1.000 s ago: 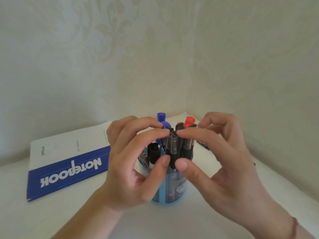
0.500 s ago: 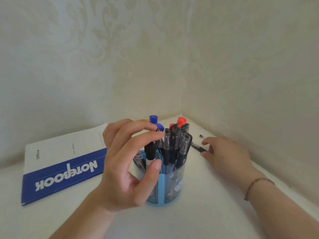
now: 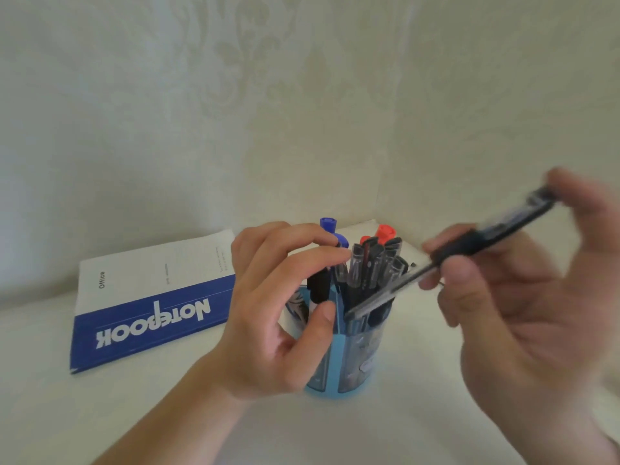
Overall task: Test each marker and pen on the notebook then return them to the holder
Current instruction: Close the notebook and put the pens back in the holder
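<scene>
Pens (image 3: 365, 273) are seen standing upright in a blue holder (image 3: 349, 364) on a white table (image 3: 235, 424), near the middle of the frame. Nearest the camera, the left hand (image 3: 278, 317) is curled round the holder's 9 o'clock side: the thumb is pressed against the holder's wall, while the fingertips are laid on the caps of the pens at the top, so the holder and its pens are grasped. At 3 o'clock from the holder, the right hand (image 3: 523, 297) is raised above the table and is blurred. A dark pen (image 3: 449, 260) is pinched in it, tilted, with its lower end pointed toward 8 o'clock over the holder's rim and its upper end toward 2 o'clock. Whether the tip touches the holder cannot be told.

Inside the holder, clear-capped and black-capped pens are packed at the front, a black marker (image 3: 318, 286) is set at the 9 o'clock side, and blue markers (image 3: 330, 228) and red markers (image 3: 384, 231) stand at the back.

At 10 o'clock from the holder, a closed notebook (image 3: 151, 297) is laid flat, its blue band toward the camera, well apart from the right hand and partly hidden by the left. Behind everything, pale patterned walls (image 3: 302, 112) meet in a corner at 12 o'clock.
</scene>
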Motion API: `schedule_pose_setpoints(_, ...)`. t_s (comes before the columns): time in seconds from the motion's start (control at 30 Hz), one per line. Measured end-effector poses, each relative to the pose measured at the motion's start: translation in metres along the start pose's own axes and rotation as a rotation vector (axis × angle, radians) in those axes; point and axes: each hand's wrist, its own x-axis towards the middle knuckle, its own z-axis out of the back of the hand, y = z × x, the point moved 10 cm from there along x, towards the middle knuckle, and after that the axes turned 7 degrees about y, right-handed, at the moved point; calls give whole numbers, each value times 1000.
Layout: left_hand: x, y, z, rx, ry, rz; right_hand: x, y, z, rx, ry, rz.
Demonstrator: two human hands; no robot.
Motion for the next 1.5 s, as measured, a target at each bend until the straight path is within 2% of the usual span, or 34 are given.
schedule_pose_setpoints(0.1,0,-1,-1,6,2,-2,-1,4,-19,-320,215,43)
schedule_pose_setpoints(0.17,0,-1,-1,9,6,-1,-3,1,-28,-399,333,42)
schedule_pose_setpoints(0.2,0,-2,-1,11,4,-1,-2,0,-29,-379,354,51)
schedule_pose_setpoints(0.27,0,-2,-1,13,-2,-1,5,-11,-13,-304,276,49)
schedule_pose_setpoints(0.33,0,-1,-1,19,-6,3,13,-45,18,-352,158,-65)
schedule_pose_setpoints(0.37,0,-1,-1,22,-8,3,14,-72,33,-479,148,-175)
schedule_pose_setpoints(0.43,-1,-1,0,21,-13,0,5,-134,59,-801,235,-439)
schedule_pose_setpoints(0.5,-1,-1,-1,11,-11,-5,-13,-179,73,-952,367,-649)
schedule_pose_setpoints(0.57,-1,0,-1,7,-11,-8,-26,-201,72,-1052,512,-732)
schedule_pose_setpoints(0.7,-2,1,-1,-16,-2,-2,-28,-198,73,-1179,542,-750)
schedule_pose_setpoints(0.77,-1,1,-2,-19,4,0,-19,-178,66,-1041,445,-683)
schedule_pose_setpoints(0.9,-2,2,-3,-59,20,7,2,-116,59,-456,66,-555)
schedule_pose_setpoints(0.97,-2,4,-3,-82,44,9,4,-90,52,-144,-6,-493)
schedule_pose_setpoints(1.07,-2,4,-4,-93,70,14,2,-78,27,507,-2,-531)
schedule_pose_setpoints(1.1,-2,4,-5,-101,76,15,0,-79,24,596,-4,-550)
schedule_pose_setpoints(1.13,-2,4,-5,-107,80,14,-1,-77,21,592,0,-552)
schedule_pose_setpoints(1.27,-1,3,-8,-52,94,7,2,-60,35,271,-54,-401)
schedule_pose_setpoints(1.4,-2,-2,-12,23,90,-8,11,-27,33,261,-81,-165)
schedule_pose_setpoints(1.5,-2,-6,-13,39,85,-15,11,-20,24,219,-91,-110)
